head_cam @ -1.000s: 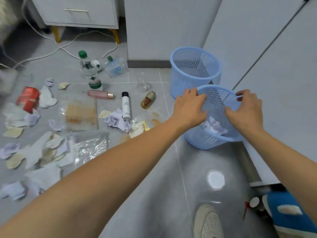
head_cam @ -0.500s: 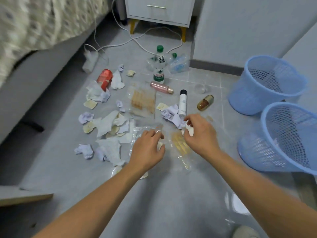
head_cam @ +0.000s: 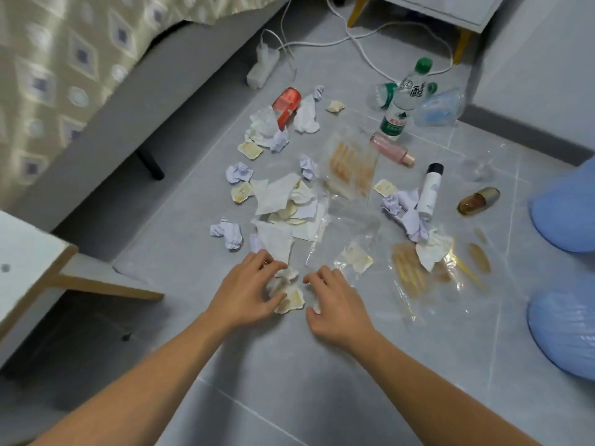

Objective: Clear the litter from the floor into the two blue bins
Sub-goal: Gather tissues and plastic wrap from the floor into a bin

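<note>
Litter covers the grey floor: crumpled tissues (head_cam: 286,201), clear plastic bags (head_cam: 351,162), a red can (head_cam: 286,104), a water bottle (head_cam: 404,99), a white tube (head_cam: 430,188) and a brown vial (head_cam: 478,200). My left hand (head_cam: 248,289) curls its fingers around a stained crumpled tissue (head_cam: 288,292) at the near edge of the pile. My right hand (head_cam: 338,300) rests on the floor just right of that tissue, fingers bent, touching a small scrap. Two blue bins stand at the right edge, the far bin (head_cam: 566,214) and the near bin (head_cam: 566,329), both cut off by the frame.
A bed with a patterned cover (head_cam: 64,75) runs along the left. A white low table (head_cam: 29,262) stands at near left. White cables (head_cam: 360,40) and a power strip (head_cam: 262,67) lie at the back by a nightstand (head_cam: 450,8). A grey wall (head_cam: 541,59) rises at right.
My hands left the near bin, swung left to the litter pile and came down on the nearest tissue. The view turned left, pushing the bins to the right edge.
</note>
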Demonstrator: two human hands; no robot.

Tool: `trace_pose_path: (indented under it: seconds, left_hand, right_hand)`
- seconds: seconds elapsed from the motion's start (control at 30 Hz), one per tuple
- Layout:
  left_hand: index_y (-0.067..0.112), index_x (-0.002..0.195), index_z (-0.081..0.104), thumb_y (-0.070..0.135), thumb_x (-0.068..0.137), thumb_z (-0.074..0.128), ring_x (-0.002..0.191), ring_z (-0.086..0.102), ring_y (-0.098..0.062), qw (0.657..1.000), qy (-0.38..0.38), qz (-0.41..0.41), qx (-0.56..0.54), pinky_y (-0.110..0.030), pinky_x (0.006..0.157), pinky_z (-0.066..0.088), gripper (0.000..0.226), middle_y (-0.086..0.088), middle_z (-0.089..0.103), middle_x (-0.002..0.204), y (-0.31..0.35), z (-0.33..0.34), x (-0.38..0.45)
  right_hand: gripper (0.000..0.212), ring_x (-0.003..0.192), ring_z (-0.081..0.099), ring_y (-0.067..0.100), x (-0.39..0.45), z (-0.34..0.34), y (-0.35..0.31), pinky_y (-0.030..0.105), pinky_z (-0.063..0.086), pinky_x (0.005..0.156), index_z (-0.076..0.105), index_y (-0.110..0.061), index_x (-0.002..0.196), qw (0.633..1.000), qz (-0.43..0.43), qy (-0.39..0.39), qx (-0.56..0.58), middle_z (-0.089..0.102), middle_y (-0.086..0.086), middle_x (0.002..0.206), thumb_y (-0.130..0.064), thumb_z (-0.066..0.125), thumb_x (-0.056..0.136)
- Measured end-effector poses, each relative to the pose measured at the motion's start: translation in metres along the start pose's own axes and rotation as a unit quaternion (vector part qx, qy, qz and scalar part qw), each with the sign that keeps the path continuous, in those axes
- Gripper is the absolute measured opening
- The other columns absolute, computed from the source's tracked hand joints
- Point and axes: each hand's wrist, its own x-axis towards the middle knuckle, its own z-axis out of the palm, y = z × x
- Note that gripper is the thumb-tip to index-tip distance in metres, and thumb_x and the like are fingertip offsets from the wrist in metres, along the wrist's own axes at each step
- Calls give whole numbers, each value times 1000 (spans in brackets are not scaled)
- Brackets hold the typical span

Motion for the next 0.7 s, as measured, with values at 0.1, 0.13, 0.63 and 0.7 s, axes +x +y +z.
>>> trace_pose_path:
  seconds: [0.1, 0.13, 0.63, 0.7]
  left_hand:
    - [38, 132, 53, 65, 77, 65, 102, 48, -15, 997, -74, 29, 24, -34, 71, 48, 62, 8, 47, 118, 3, 19, -16]
    - [39, 131, 50, 67, 75, 64, 105, 46, -17, 994, -96, 25, 39, -36, 73, 48, 64, 7, 45, 121, 5, 26, -21]
    - [22, 83, 51, 28, 81, 72, 84, 51, -19, 998, -39, 13, 47, -28, 55, 29, 22, 5, 50, 88, 27, 47, -17]
    - [22, 83, 51, 32, 81, 71, 84, 53, -18, 998, -46, 9, 50, -29, 53, 32, 22, 6, 50, 86, 28, 46, -18]
  right_hand:
    - [49, 112, 45, 24, -7, 13, 1, 39, 52, 79, 47, -27, 127, 999, 8, -32, -36, 45, -4, 123, -28, 62, 80]
    - [48, 111, 44, 25, -8, 17, 1, 39, 52, 78, 47, -26, 126, 998, 9, -33, -45, 45, -3, 122, -25, 62, 81]
    - [12, 92, 50, 23, -24, 22, 22, 30, 42, 72, 59, -16, 91, 997, 40, 41, 51, 50, -2, 97, -12, 64, 81]
    - [11, 91, 50, 21, -26, 17, 22, 31, 44, 71, 59, -17, 93, 996, 40, 51, 53, 49, -4, 98, -15, 64, 84]
